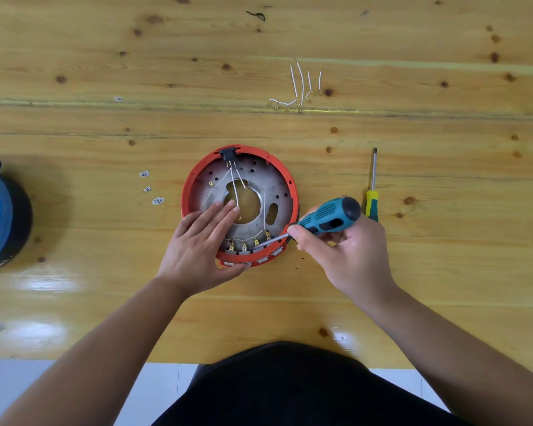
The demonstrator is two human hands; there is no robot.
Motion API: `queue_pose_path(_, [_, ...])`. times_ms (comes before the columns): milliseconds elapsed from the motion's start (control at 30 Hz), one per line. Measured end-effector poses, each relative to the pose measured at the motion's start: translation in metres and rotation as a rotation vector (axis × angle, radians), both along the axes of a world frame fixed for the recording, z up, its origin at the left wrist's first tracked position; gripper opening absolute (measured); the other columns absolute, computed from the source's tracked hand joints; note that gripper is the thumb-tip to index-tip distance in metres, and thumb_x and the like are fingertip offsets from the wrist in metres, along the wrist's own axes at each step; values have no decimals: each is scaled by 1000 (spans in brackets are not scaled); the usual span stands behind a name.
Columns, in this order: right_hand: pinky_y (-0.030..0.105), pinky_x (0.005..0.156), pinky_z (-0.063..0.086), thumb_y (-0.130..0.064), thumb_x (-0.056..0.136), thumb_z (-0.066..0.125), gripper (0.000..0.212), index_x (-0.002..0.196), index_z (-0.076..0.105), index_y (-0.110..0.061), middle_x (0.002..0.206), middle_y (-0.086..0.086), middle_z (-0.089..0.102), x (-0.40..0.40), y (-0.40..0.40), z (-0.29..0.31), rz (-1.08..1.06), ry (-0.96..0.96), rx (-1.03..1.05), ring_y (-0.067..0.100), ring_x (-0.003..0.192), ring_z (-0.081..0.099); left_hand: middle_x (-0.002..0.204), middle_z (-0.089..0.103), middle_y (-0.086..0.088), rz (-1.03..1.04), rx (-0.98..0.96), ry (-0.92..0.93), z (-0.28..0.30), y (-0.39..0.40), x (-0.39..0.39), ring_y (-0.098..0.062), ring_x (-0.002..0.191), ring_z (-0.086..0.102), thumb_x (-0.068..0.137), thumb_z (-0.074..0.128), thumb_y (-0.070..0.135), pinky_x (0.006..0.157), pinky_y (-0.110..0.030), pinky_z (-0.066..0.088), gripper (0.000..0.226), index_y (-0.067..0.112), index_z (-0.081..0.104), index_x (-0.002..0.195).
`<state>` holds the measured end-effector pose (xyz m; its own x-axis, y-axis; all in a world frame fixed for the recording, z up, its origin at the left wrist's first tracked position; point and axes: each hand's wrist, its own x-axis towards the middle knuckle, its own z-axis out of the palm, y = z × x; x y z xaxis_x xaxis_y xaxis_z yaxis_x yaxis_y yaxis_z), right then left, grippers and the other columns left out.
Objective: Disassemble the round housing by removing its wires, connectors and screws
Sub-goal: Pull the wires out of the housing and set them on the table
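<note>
While the wooden table [74,149] took up most of the view, the round housing [240,204] sat flat near its middle, open side up, black socket [227,154] pointing away from the person w/ white wires [236,186] running inward from it. Left hand [199,247] lay on the near-left rim, fingers straight, pressing down. Right hand [342,250] gripped a teal screwdriver [323,217], shaft angled down-left into the brass connectors [249,245] at the near edge. Blue round unit [0,216] sat far left, yellow screwdriver [372,189] lengthwise just right, loose wires [299,87] farther back, tiny labels [151,187] left of the housing.
</note>
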<state>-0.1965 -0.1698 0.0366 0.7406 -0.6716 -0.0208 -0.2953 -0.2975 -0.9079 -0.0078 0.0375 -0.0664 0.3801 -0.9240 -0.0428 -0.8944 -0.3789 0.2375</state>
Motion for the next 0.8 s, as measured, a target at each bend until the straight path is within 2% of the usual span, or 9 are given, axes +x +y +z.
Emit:
queue_pose_path(200, [30, 65, 59, -30, 90, 83, 22, 75, 74, -16, 73, -8, 75, -1, -2, -4, -63, -10, 84, 13, 69, 75, 168, 29, 8, 19, -8, 5, -4, 0, 0, -10, 157, 18, 79, 60, 79, 125, -36, 19, 106, 18, 31, 161])
queue_pose_path(333, [34, 65, 61, -35, 90, 81, 24, 79, 75, -14, 78, -7, 76, -9, 1, -11, -69, -45, 94, 15, 70, 76, 165, 36, 7, 35, -6, 17, -5, 1, -1, -9, 157, 20, 77, 59, 81, 126, -36, 17, 103, 17, 39, 155])
queue_pose_path(433, [37, 67, 62, -39, 91, 81, 29, 80, 76, -12, 87, -8, 76, -19, 6, -16, -70, -83, 60, 18, 79, 76, 159, 45, 6, 10, -20, 2, -6, 1, 0, -10, 156, 23, 79, 57, 81, 125, -37, 18, 88, 18, 53, 141])
queue_pose_path(600, [28, 72, 61, -38, 89, 84, 33, 87, 75, -5, 96, -18, 72, -30, 9, -22, -63, -114, 28, 13, 89, 76, 153, 54, 7, -16, -49, -4, -5, 1, -2, -15, 153, 33, 84, 57, 75, 124, -41, 22, 69, 28, 66, 133])
queue_pose_path(800, [29, 71, 60, -36, 85, 87, 33, 90, 70, -9, 93, -10, 74, -36, 11, -21, -66, -101, 14, 18, 85, 76, 144, 62, 9, -34, -67, -16, -5, 1, -2, -16, 149, 40, 85, 61, 72, 121, -44, 27, 62, 34, 67, 133])
